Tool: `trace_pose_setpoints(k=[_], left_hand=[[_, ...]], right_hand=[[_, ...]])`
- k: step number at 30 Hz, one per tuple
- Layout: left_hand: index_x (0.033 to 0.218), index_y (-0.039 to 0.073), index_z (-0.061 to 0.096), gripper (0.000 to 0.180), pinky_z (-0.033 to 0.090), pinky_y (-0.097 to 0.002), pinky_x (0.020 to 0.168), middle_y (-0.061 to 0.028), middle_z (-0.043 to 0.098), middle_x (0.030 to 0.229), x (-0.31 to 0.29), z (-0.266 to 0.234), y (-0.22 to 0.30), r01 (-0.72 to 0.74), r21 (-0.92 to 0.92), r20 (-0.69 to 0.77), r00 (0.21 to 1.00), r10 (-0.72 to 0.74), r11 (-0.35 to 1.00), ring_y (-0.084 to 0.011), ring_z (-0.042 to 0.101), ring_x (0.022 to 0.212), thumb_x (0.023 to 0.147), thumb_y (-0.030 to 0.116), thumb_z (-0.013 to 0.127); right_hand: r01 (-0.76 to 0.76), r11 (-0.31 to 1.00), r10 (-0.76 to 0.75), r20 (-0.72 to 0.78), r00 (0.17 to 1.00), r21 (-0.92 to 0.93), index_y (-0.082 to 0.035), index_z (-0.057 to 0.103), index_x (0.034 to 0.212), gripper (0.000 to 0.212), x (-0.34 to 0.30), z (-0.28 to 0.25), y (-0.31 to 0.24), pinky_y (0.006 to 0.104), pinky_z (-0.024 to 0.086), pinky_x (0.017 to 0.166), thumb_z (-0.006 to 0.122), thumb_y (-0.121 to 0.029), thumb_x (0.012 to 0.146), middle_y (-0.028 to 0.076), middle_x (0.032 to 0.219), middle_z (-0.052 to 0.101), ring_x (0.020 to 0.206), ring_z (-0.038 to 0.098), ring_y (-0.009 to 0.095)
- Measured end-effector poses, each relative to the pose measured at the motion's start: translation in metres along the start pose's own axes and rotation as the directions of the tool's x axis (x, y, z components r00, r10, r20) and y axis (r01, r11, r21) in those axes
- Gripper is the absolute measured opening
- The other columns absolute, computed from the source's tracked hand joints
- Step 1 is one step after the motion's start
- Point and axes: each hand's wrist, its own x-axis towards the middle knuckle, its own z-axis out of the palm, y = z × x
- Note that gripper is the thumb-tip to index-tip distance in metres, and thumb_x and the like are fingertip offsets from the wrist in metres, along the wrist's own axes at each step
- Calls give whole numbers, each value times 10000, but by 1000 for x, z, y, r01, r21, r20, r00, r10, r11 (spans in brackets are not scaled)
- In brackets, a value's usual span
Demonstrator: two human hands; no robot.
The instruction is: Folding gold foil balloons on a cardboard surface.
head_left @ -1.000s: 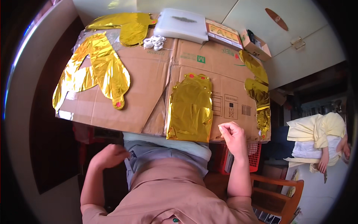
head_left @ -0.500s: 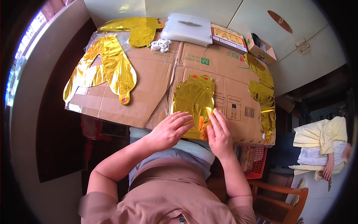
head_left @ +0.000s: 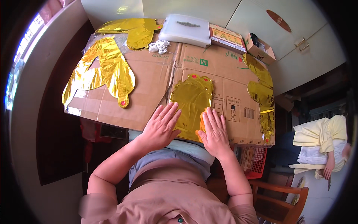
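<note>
A flat gold foil balloon [head_left: 192, 98] lies in front of me at the near edge of a cardboard sheet [head_left: 149, 87], with red spots at its far end. My left hand [head_left: 159, 125] rests flat along its left edge, fingers stretched out and nothing in the grasp. Over the balloon's right edge my right hand [head_left: 214, 130] lies with straight fingers. An orange cloth [head_left: 201, 127] pokes out from beneath the right palm and thumb; the rest of it is hidden.
An A-shaped gold foil balloon [head_left: 115, 72] lies at left, another foil piece [head_left: 140, 37] behind it. White ribbon coils [head_left: 159, 46], a translucent plastic case [head_left: 185, 30], a printed box [head_left: 227, 38] and a small open box [head_left: 260, 48] line the back. More foil [head_left: 261, 91] lies right. A co-worker's hand [head_left: 328, 170] holds a knife.
My left hand has slid leftward off the balloon's middle to its left edge and flattened. The right hand has turned palm-down over the orange cloth, covering more of it.
</note>
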Motion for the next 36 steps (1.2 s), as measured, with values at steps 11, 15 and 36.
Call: trace_pose_setpoints(k=[11, 15, 36], left_hand=[[1542, 4, 349, 771, 165, -511, 1233, -206, 297, 1628, -2, 2, -2, 9, 88, 53, 998, -14, 996, -342, 248, 1530, 944, 418, 604], [1454, -1, 475, 683, 244, -518, 1199, -197, 401, 1559, 2, -6, -2, -19, 85, -21, 1000, 21, 996, -333, 362, 1462, 919, 390, 641], [1315, 57, 602, 499, 412, -490, 1107, -174, 537, 1377, 51, 16, -20, -396, -220, -104, 918, 382, 891, -368, 500, 1318, 852, 183, 741]], right_hand=[[11, 1000, -11, -10, 1000, -1, -9, 360, 1538, 688, 1, 2, 2, 548, 177, 1222, 537, -413, 1010, 171, 1631, 302, 1505, 279, 350], [6, 1000, -6, -1, 1000, -8, -11, 364, 1536, 696, 2, 0, 2, 540, 186, 1221, 545, -421, 1003, 168, 1628, 309, 1502, 283, 344], [-42, 904, 145, -212, 967, 426, 1, 595, 1306, 459, 8, -26, 19, 400, 520, 1000, 721, -237, 935, 191, 1377, 573, 1210, 611, 321]])
